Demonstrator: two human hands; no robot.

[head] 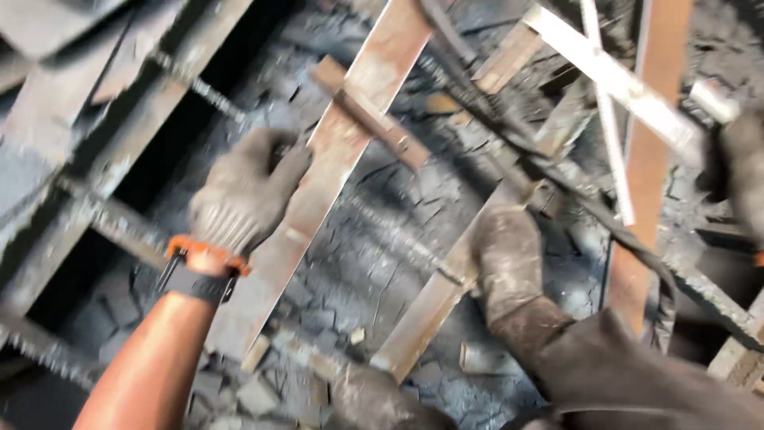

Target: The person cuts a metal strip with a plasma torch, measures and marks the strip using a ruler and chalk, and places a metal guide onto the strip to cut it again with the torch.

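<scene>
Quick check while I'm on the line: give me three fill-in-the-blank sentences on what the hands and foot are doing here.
1. The left hand wears a grey knit ____ with an orange cuff.
2. That hand grips the edge of a long rusty metal ____.
3. A muddy boot stands on a second flat bar, to the ____ of the left hand in the picture.

Missing words: glove; bar; right

A long wooden plank (334,151) is gripped by the gloved left hand (239,195), its fingers (282,163) curled over the plank's edge. The gloved right hand (736,171) is seen at the frame's right edge, beside a metal pipe (714,101). A muddy boot (509,271) is planted on a second plank (434,299) over rubble (366,239).
</scene>
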